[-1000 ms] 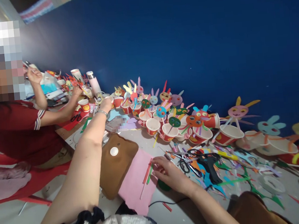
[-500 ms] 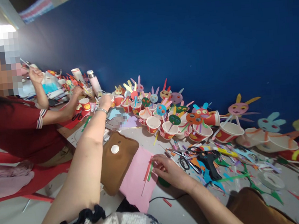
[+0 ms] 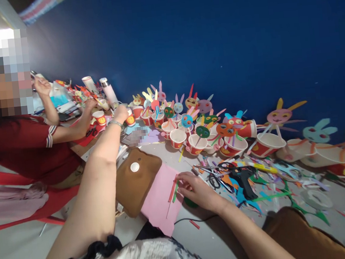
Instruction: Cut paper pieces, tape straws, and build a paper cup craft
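Observation:
My left hand [image 3: 120,115] reaches far forward with its fingers closed at the edge of a red and white paper cup [image 3: 130,118]. The fingertips are hidden behind the hand. Nearer to me, my right hand [image 3: 198,189] is bent over a pink sheet [image 3: 157,200], its fingers curled at the upper ends of a red paper strip [image 3: 172,189] and a green paper strip [image 3: 175,192]. A thin stick [image 3: 169,209] slants below the strips. Beside the pink sheet lies a brown pad [image 3: 135,186] with a white disc [image 3: 134,167] on it.
Paper cups with rabbit-faced cut-outs [image 3: 203,132] line the blue wall. Right of my right hand are scissors [image 3: 215,181], a black glue gun [image 3: 244,181], paper scraps and a tape roll [image 3: 316,199]. A co-worker in a red shirt [image 3: 18,148] sits at the left, near a thermos [image 3: 108,91].
The view has shifted slightly. My left hand stays at the paper cup, whose yellow emblem now shows more. My right hand keeps its place by the strips.

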Available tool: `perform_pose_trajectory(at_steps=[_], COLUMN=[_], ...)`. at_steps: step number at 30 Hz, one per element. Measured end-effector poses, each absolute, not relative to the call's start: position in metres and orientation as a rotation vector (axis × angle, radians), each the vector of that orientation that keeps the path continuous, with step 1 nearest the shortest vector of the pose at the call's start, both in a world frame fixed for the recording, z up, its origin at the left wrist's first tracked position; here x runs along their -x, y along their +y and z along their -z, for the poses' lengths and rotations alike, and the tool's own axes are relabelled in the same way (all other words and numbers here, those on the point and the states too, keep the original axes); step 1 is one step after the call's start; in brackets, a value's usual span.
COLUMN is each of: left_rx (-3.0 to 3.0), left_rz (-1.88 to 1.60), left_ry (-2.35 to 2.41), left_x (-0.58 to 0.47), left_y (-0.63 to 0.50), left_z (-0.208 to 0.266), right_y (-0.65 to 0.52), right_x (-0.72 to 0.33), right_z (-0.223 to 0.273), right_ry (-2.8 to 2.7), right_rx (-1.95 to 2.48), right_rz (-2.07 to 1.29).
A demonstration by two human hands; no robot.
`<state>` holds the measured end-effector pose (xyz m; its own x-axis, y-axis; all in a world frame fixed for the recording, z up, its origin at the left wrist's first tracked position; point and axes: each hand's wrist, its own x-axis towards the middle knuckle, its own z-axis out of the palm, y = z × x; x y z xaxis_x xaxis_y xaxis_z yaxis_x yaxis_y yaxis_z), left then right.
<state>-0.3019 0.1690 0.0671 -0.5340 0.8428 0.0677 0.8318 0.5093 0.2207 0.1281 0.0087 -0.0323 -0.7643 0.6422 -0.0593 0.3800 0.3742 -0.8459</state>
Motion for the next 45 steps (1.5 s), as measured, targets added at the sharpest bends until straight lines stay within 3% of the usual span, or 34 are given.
perform_pose_trajectory(at_steps=[11, 20, 24, 30, 39, 42, 45], left_rx=[-1.408, -1.483, -1.885, -2.293, -2.995, -3.107, -2.865], left_rz=[-0.503, -0.798, -1.232, -1.258, -1.163, -1.308, -1.671], left_ry=[2.872, 2.994, 2.459, 1.608, 1.47, 1.354, 1.421], left_x=[0.297, 0.272, 0.215, 0.103, 0.031, 0.028, 0.031], left_y=[0.151, 0.114, 0.074, -0.002, -0.077, -0.09, -0.094], left_z=[-0.083, -0.126, -0.132, -0.112, -0.096, -0.087, -0.078], right_y=[0.009, 0.008, 0.01, 0.013, 0.007, 0.007, 0.005], right_x=[-0.127, -0.126, -0.122, -0.126, -0.14, -0.136, -0.13], right_z=[0.036, 0.03, 0.027, 0.005, -0.027, -0.031, -0.041], right_ry=[-2.369, -2.395, -2.173, -1.695, -1.826, -1.88, -1.918], right_rx=[0.886, 0.881, 0.972, 0.882, 0.674, 0.579, 0.588], right_rz=[-1.292, -1.252, -1.192, -0.956, -0.702, -0.629, -0.637])
